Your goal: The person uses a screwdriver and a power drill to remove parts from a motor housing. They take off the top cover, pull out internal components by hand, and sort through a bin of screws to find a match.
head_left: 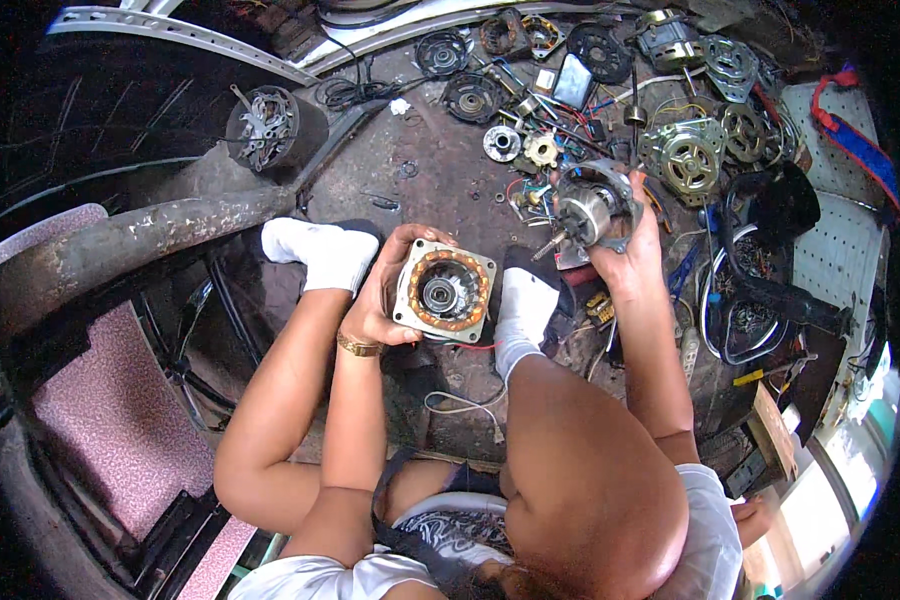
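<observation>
My left hand (382, 295) is wrapped around the side of a square motor stator (446, 290). The stator's open face is turned up and shows a ring of copper windings with a round bearing seat deep inside. A red wire and a pale cable trail beneath it. In my right hand (632, 255) sits a grey metal motor end cover (622, 208), gripped along its edge. A silvery rotor (582, 214) rests in that cover, its threaded shaft pointing down and left toward the stator. The two motor halves are held apart, above the floor between and beside my feet.
Several motor end covers (688, 160) lie at the far right. Loose tools, wires and a white plastic gear (541, 149) are scattered at the far middle. A pot of metal parts (267, 118) stands far left. A curved pipe (140, 230) borders the left side.
</observation>
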### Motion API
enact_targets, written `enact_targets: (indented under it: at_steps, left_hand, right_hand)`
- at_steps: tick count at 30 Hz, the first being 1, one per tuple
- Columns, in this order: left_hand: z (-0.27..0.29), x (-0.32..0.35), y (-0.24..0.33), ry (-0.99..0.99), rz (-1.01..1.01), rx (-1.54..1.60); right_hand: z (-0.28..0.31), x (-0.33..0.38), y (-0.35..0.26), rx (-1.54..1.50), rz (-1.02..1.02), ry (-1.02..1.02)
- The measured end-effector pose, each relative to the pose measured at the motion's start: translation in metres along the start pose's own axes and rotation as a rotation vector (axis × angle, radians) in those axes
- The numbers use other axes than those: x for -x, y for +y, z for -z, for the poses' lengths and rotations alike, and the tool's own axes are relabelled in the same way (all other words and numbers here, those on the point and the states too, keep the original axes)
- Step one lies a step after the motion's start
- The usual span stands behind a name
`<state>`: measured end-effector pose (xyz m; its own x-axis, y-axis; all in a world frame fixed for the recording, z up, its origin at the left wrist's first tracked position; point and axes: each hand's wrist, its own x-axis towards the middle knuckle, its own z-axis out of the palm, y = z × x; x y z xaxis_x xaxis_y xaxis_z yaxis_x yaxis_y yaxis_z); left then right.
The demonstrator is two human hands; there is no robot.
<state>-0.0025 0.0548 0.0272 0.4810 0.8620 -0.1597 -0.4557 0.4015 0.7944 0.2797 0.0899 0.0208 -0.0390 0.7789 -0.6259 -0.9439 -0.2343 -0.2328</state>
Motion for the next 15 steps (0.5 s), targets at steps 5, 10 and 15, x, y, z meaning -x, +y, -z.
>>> enact_targets:
  at_steps: [5, 10, 15]
  left_hand:
    - [0.017, -0.007, -0.008, 0.202, 0.074, -0.658]
    - [0.007, -0.034, -0.047, 0.321, 0.357, -1.797]
    - [0.017, -0.049, -0.068, 0.296, 0.502, -1.978]
  right_hand:
    - [-0.002, 0.000, 0.009, 0.098, 0.038, 0.086]
    - [-0.010, 0.005, 0.009, 0.121, 0.111, 0.164]
    - [-0.017, 0.010, 0.017, 0.209, 0.104, 0.166]
